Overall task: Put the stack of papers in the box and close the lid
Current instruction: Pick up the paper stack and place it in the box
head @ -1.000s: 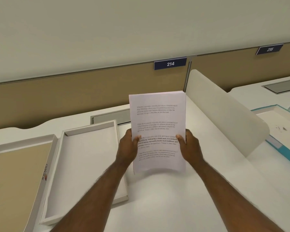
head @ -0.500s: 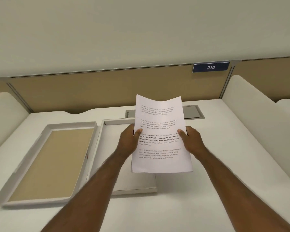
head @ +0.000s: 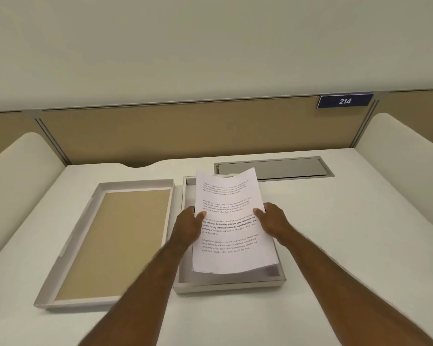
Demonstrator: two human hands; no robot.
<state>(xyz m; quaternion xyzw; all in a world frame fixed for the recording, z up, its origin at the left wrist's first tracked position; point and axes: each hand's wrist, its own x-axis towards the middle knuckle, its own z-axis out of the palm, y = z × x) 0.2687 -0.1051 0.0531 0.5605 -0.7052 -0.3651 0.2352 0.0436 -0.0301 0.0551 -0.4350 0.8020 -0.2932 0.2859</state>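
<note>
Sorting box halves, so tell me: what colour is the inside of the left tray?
Tan inside the left tray, pale grey-white rim; head view.

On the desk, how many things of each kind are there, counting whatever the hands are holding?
Shallow box halves, open side up: 2, one with a tan inside and one white
Stacks of printed papers: 1, held over the white one
Grey desk hatches: 1
Total: 4

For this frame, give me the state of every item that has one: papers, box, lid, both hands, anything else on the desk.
White printed stack of papers: held over the box, not yet lying flat inside.
Shallow white cardboard box: open.
Lid with tan inner face: off, lying inside-up left of the box.
Left hand: gripping the stack's left edge.
Right hand: gripping the right edge.
Grey desk cable hatch: closed.
</note>
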